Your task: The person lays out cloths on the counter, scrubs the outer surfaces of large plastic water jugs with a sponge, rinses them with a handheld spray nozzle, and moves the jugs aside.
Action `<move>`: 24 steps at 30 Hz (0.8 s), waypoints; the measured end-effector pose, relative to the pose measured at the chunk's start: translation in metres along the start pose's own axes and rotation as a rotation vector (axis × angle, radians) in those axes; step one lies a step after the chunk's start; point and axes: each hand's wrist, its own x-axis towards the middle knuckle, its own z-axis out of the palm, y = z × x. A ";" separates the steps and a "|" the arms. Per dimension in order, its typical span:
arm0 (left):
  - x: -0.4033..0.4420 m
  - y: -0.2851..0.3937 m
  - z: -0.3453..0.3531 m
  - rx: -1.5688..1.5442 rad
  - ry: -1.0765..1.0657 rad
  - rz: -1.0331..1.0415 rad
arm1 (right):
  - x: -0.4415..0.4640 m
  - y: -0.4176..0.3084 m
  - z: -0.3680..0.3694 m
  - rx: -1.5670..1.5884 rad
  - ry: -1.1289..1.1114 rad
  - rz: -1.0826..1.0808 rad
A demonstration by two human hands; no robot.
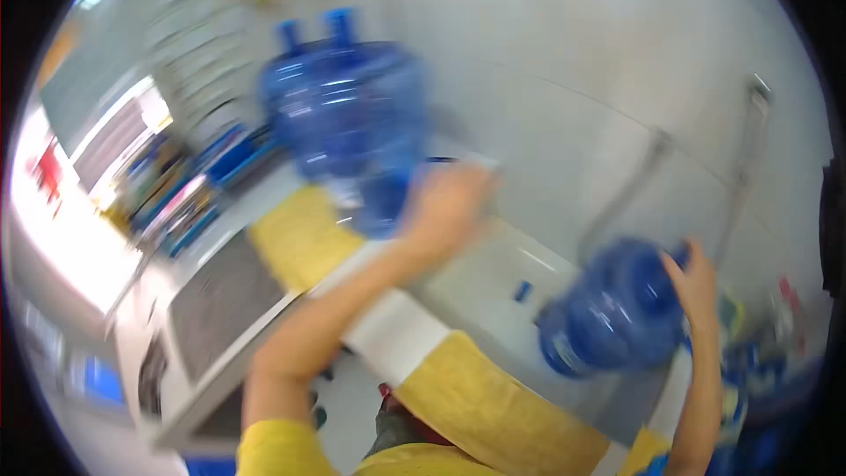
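My right hand [696, 291] is closed around the neck end of a large blue water jug [608, 313], which lies tilted in a white basin [485, 286]. My left hand [451, 210], smeared by motion, is over the basin's far left corner, beside a blue see-through object [384, 203]. Whether it touches that object I cannot tell, and its fingers do not show clearly. Behind it, large blue water jugs [344, 106] stand upright with their necks up. A small blue piece [523, 291] lies on the basin floor.
Yellow cloths [308, 234] [493, 397] lie on the counter and over the basin's near edge. A grey mat [220, 286] is at the left. Blue trays with goods [194, 198] stand beyond it. A hose [630, 185] hangs along the tiled wall.
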 end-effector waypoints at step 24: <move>0.032 -0.031 0.083 -1.608 -0.206 -0.696 | 0.080 0.157 -0.105 -0.025 -0.626 0.194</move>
